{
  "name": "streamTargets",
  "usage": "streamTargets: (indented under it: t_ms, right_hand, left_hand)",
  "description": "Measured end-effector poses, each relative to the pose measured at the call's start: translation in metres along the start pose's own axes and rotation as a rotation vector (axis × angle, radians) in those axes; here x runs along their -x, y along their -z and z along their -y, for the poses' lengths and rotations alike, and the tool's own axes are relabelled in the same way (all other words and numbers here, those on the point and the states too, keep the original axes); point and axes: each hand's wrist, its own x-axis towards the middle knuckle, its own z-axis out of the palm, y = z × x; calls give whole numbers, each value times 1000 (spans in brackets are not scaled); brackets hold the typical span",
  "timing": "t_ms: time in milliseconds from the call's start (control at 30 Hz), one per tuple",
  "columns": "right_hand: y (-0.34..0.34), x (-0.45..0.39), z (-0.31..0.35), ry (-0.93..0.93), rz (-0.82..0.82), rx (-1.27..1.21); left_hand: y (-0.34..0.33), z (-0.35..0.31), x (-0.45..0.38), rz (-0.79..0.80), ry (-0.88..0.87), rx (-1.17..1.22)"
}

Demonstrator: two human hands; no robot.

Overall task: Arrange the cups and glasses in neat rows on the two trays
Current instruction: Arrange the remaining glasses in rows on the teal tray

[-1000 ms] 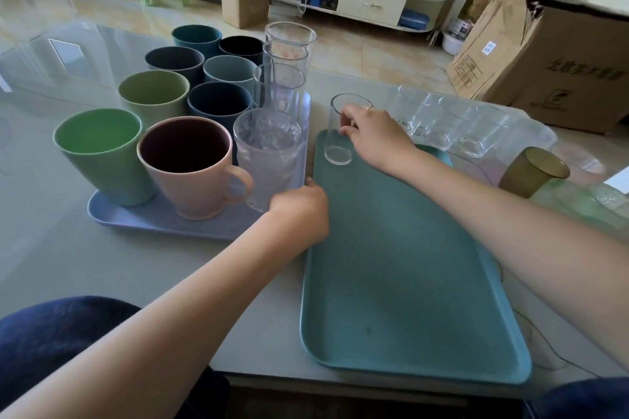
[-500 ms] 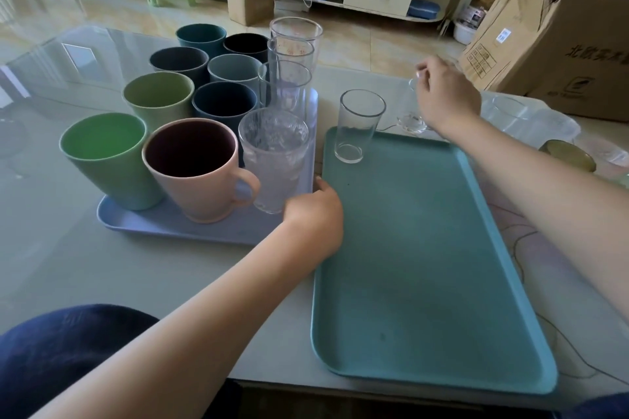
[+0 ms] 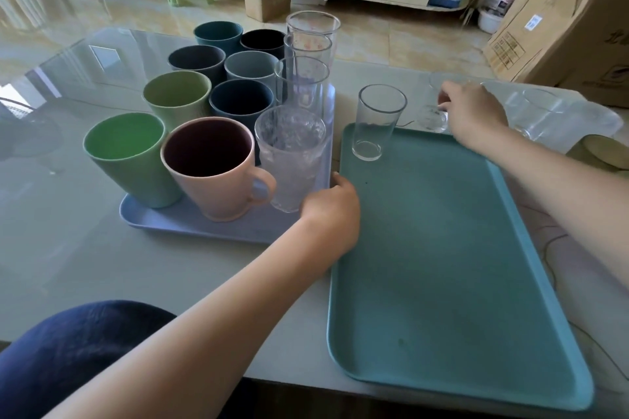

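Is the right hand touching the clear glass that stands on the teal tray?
Apart. The head view shows bare table between the right hand and the clear glass.

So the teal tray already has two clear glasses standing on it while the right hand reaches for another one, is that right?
Not quite. In the head view the teal tray holds only one clear glass, standing at its far left corner. The rest is right: the right hand is reaching for another glass on the table just beyond the tray.
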Motion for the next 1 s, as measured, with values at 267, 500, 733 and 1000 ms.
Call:
streamTargets:
  t_ms: [267, 500, 733, 1000]
  right_hand:
    - [28, 104, -11, 308, 3, -130]
    - [17, 148, 26, 450, 111, -232]
    - [5, 137, 49, 479, 65, -231]
    - [-1, 129, 62, 437, 56, -214]
  left_hand:
    - [3, 2, 4, 26, -14, 28]
    - [9, 15, 2, 75, -17, 229]
    - [8, 14, 1, 76, -27, 183]
    - [7, 12, 1, 51, -34, 164]
